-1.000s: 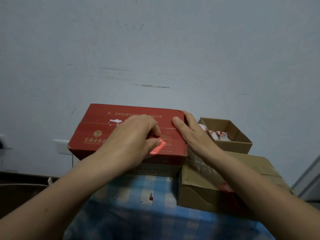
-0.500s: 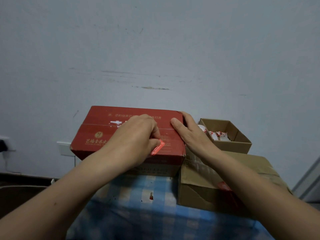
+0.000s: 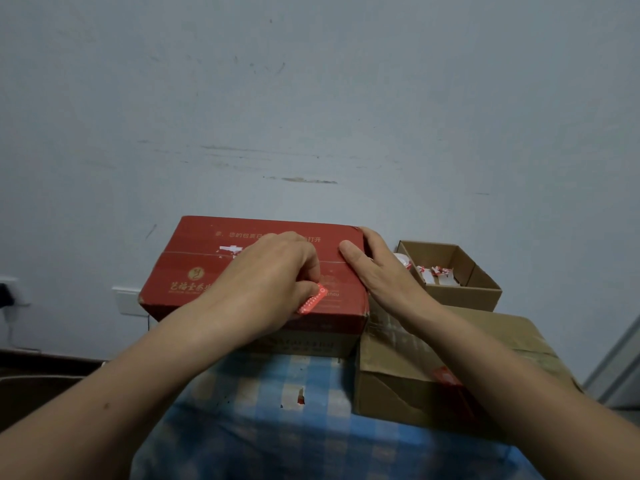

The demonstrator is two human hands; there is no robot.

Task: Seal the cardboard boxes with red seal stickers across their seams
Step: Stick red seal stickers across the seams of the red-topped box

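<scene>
My left hand (image 3: 266, 282) rests on top of the red cardboard box (image 3: 194, 268), fingers curled down and thumb pinched against them, gripping a red seal sticker (image 3: 313, 299) by its upper end. The sticker slants down toward the box's near edge, its lower end lying on or just above the lid (I cannot tell whether it is stuck down yet). It sits a little below the seam (image 3: 180, 252) that runs across the lid, not over it. My right hand (image 3: 377, 268) is spread flat against the box's right end, holding nothing: the thumb lies on the lid along the seam line and the fingers wrap around the far right corner, steadying the box. The red box stands on another carton whose brown side shows beneath it, and that rests on a blue and white checked cloth (image 3: 263, 417). Just to the right, touching the red box's side, is a larger brown cardboard box (image 3: 408, 389) with tape across its top and a red patch on its near face, half hidden by my right forearm. Behind that one stands a small open brown box (image 3: 460, 289) holding a heap of red and white paper scraps (image 3: 433, 273). A pale wall (image 3: 311, 98) with a few scuff marks fills the background.
</scene>
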